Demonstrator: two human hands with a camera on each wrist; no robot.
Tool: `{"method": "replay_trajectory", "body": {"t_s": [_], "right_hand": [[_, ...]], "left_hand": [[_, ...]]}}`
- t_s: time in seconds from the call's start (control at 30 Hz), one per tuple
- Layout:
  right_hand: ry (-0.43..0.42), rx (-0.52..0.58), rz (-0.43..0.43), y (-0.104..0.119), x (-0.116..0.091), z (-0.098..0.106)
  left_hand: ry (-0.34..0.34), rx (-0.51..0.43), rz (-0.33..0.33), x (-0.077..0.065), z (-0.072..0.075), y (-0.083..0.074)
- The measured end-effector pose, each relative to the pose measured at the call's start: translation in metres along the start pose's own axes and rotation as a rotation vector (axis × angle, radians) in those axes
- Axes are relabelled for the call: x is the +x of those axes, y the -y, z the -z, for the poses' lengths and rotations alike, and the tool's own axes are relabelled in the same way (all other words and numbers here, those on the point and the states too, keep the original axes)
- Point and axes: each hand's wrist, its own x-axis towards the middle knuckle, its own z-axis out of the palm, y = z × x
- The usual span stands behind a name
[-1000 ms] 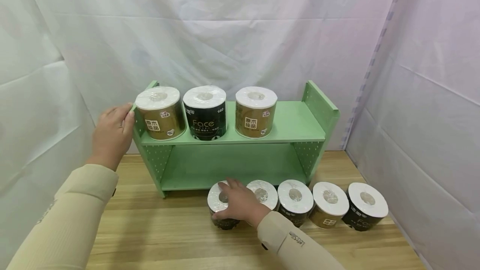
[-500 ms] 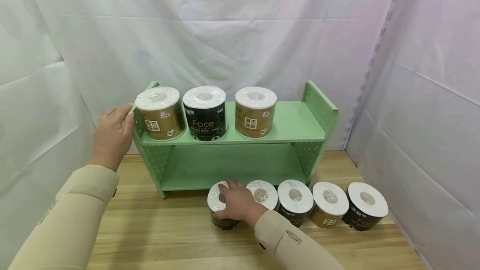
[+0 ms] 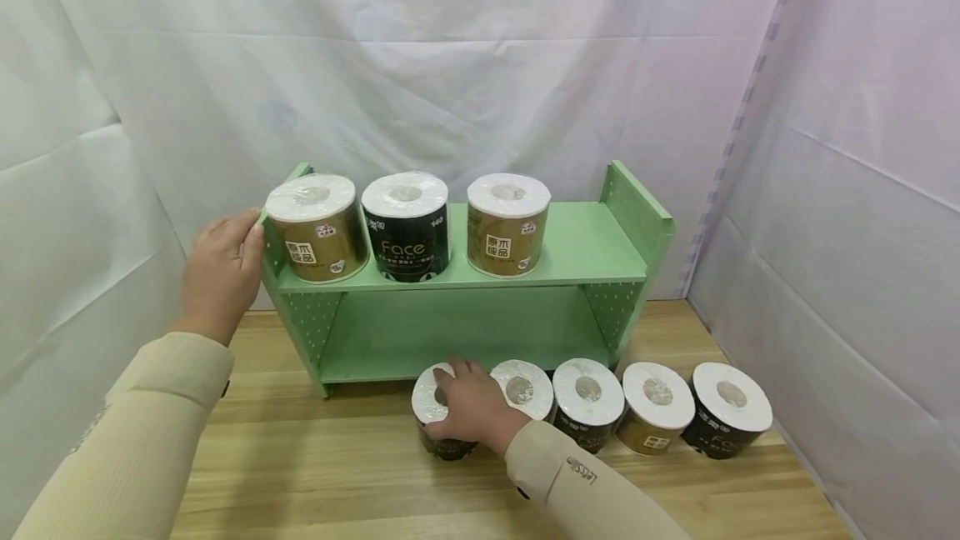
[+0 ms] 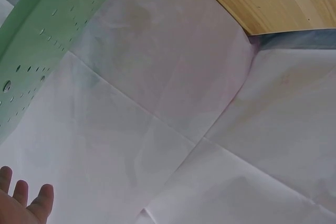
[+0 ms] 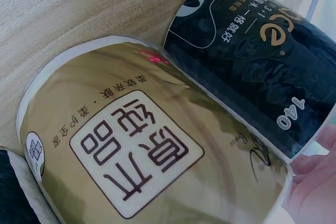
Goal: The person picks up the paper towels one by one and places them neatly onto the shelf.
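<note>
My left hand holds the upper front edge of the left side panel of a green shelf. In the left wrist view, several of its fingertips show at the lower left, apart from the perforated panel. On the wooden table in front of the shelf, my right hand grips a black-wrapped toilet roll from above, thumb towards the front and fingers over its white top. Right beside it, a gold-wrapped toilet roll fills much of the right wrist view, partly hiding the black roll.
Standing on the upper shelf are a gold roll, a black roll and another gold roll. The table row continues rightwards with a black roll, a gold roll and a black roll. White cloth surrounds the table.
The whole head view has shifted slightly left. Both hands keep their places on the shelf panel and the black roll, and no roll has visibly moved.
</note>
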Motion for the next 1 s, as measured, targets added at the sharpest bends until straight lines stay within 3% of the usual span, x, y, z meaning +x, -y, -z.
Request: {"method": "replay_trajectory", "body": {"t_s": [0.67,1.0], "right_hand": [[-0.012,0.049,0.026,0.001,0.000,0.007],[-0.052,0.097,0.035,0.006,0.000,0.022]], "left_hand": [[-0.018,-0.009,-0.004,-0.001,-0.001,0.000],[-0.031,-0.013,-0.007,-0.001,-0.001,0.000]]}}
